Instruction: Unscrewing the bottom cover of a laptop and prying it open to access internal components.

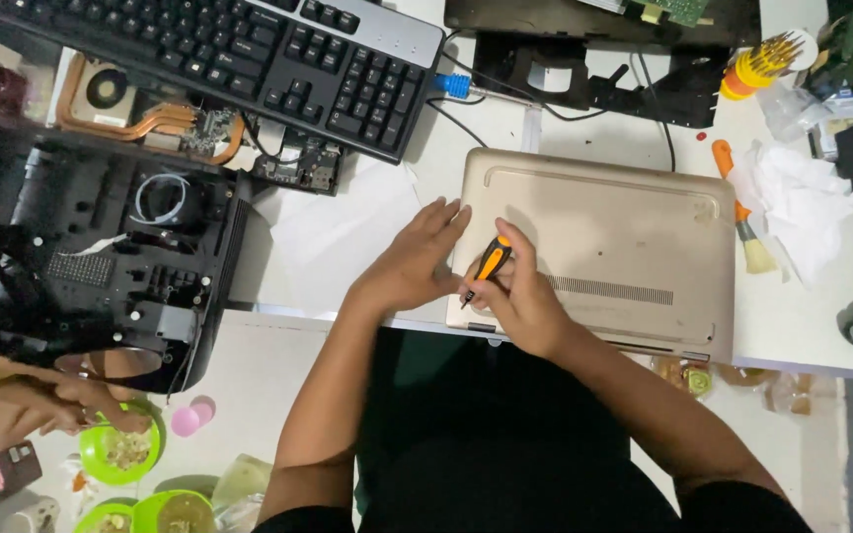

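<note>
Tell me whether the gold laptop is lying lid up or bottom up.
Bottom up: the gold laptop shows its vent grille and rubber foot strip.

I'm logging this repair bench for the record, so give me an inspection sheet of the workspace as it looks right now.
Surface: white table, crowded.
Job's things: gold laptop lying bottom side up; orange-and-black screwdriver, tip near its left edge.
Clutter: black keyboard, opened black device, copper heat pipe cooler, brush, crumpled white tissue.
Fingers: right hand grips the screwdriver; left hand rests flat, open, at the laptop's edge.
Cables: black cable with blue plug behind the laptop.
Surroundings: green bowls on the floor; another person's hand.
</note>
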